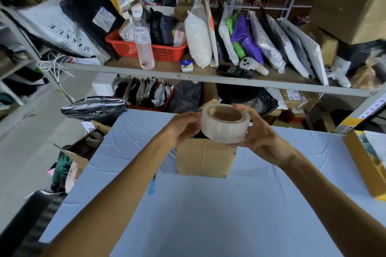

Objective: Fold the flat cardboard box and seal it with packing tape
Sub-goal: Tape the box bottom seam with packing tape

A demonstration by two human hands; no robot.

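Both hands, left hand (186, 125) and right hand (261, 133), clamp the clear packing tape roll (224, 124) above the erected cardboard box (205, 158) on the table (208, 215); unfound tape end risks delay, unsteadied box may shift

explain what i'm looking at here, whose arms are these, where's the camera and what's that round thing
There is no machine here. The single picture comes from a wide-angle camera worn on a person's head, looking forward and down, so the two bare arms reaching in from the bottom are that person's own.

The left hand and right hand together hold a roll of clear packing tape by its sides, lifted above a cardboard box. The box stands folded on a pale blue table, with a seam down its front. No tape is visible on it yet.

Behind are shelves with a red basket, a water bottle and bagged parcels.
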